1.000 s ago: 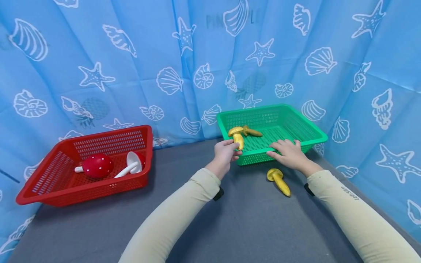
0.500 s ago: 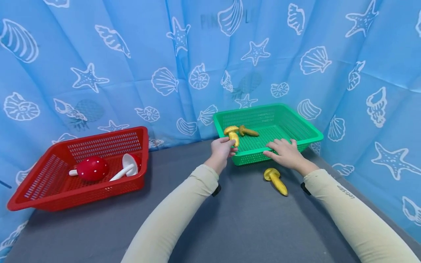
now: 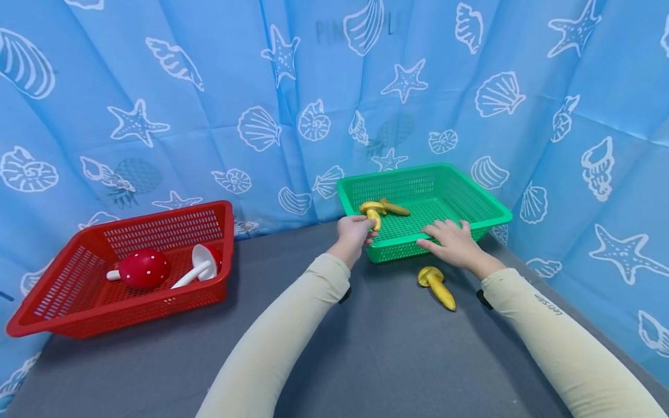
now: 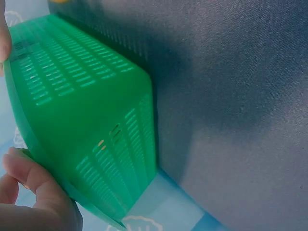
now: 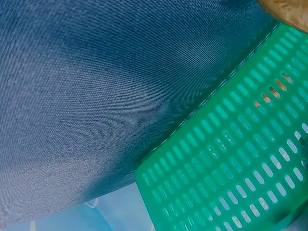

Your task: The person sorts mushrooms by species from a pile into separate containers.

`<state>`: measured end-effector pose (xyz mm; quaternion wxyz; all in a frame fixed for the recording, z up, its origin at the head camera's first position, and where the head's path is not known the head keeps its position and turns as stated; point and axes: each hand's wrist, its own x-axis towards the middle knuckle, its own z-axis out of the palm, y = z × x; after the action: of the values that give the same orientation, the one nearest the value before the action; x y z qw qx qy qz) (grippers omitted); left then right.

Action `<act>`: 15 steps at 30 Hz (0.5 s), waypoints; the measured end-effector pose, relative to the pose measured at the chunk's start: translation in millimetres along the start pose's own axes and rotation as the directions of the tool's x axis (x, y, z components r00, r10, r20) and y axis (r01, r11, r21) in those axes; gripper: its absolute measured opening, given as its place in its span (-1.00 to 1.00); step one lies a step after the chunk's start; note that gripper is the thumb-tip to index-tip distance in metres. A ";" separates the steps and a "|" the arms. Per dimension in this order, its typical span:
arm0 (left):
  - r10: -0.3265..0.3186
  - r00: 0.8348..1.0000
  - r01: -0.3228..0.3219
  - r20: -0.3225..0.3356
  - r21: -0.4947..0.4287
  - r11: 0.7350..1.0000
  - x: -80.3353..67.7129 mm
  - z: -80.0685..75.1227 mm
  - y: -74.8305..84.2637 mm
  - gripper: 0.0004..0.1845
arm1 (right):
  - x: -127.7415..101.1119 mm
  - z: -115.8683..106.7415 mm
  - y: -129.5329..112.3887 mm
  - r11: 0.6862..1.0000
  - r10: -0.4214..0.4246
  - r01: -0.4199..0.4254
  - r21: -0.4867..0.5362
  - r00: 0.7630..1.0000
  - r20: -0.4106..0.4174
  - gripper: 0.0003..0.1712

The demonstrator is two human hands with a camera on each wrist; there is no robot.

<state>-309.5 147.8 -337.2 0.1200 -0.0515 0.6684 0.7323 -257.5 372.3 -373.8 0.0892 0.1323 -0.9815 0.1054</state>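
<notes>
Counting it up: three yellow mushrooms, two red mushrooms, two baskets, two hands.

The green basket (image 3: 490, 213) sits at the back right of the grey surface (image 3: 387, 348). Inside it, near the left front corner, one yellow mushroom lying flat (image 3: 395, 208) rests on the mesh floor. The held yellow mushroom (image 3: 373, 212) is right beside it, just inside the basket's rim, and the left hand (image 3: 353, 231) has its grip pinched on the stem, fingers curled around it. The left wrist view only shows the basket's outer wall (image 4: 86, 96) from close up with fingertips (image 4: 29, 175) at the rim.

The right hand (image 3: 452, 240) lies flat over the basket's front edge, fingers spread and straight, gripping nothing. The loose yellow mushroom (image 3: 436, 284) lies on the surface just in front of the basket, below that hand and close to the right wrist, outside the basket.

The red basket (image 3: 42, 322) is well apart on the left. It holds both red mushrooms: a spotted red mushroom (image 3: 142, 269) lying on its side, and a tipped red mushroom (image 3: 201, 262) with its white underside and stem facing the camera, leaning by the right wall.

A blue seashell curtain (image 3: 209, 87) wraps around the back and sides.
</notes>
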 end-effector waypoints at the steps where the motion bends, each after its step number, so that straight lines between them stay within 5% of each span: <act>1: -0.003 1.000 0.003 0.003 0.000 1.000 0.0 -0.5 0.1 -0.64 | 0.2 0.0 0.1 1.000 0.000 0.000 -0.001 1.000 -0.001 -0.51; 15: 0.018 0.998 -0.014 0.060 -0.061 0.998 -8.8 -11.0 -5.9 -0.64 | 1.1 1.8 0.7 1.000 -0.007 0.007 -0.003 1.000 -0.005 -0.54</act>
<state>-300.5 136.4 -341.9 0.1326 -0.0277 0.6424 0.7543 -259.0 372.4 -375.4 0.0923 0.1354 -0.9810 0.1037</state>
